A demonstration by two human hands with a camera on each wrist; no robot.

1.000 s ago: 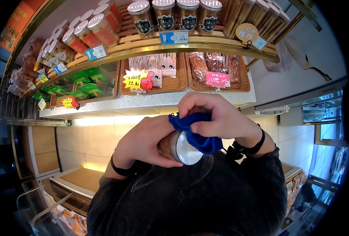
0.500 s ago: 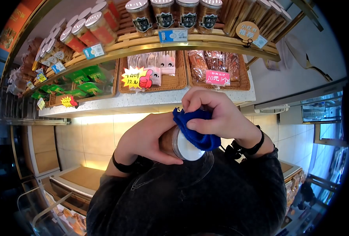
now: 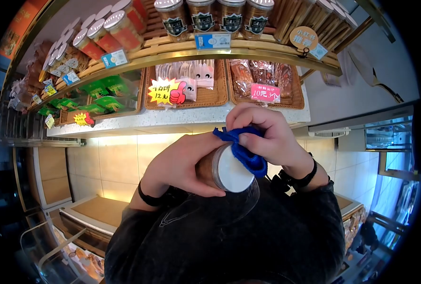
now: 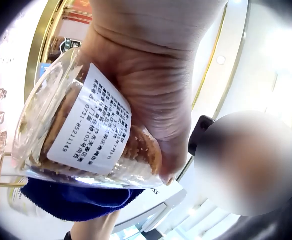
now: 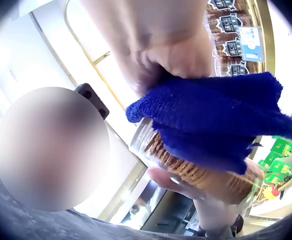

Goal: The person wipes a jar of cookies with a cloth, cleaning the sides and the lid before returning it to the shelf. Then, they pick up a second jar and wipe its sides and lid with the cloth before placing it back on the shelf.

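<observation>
Your jar (image 3: 208, 169) is in front of your dark top (image 3: 224, 232), up in the air between your two hands. It leans over, so you can see its round, pale lid (image 3: 235, 173). Its sides are clear, and you can see lots of thin brown cookies (image 5: 183, 167) packed in a row. A white label (image 4: 93, 125) with small dark writing is on one side. The jar looks full and shut, and I see no crack.

Your left hand (image 3: 179, 163) is at 9 o'clock, with its grip curled round the jar's side. The blue cloth (image 3: 252, 160) is at 2 o'clock, touching the lid's edge and the jar's side. Your right hand (image 3: 267, 135) is past it, also at 2 o'clock, pinching the bunched-up cloth.

I think you are partway through: the jar is held and the cloth is on it. Which bits are done and which are left, I cannot tell. The jar is not put down yet.

Farther out, the desk (image 3: 186, 117) has a basket (image 3: 215, 100) at 11 o'clock and one more at 1 o'clock. Above it, at 12 o'clock, jars with black labels (image 3: 203, 21) stand on a wooden shelf (image 3: 172, 52). Red jars (image 3: 120, 31) are at 11 o'clock.
</observation>
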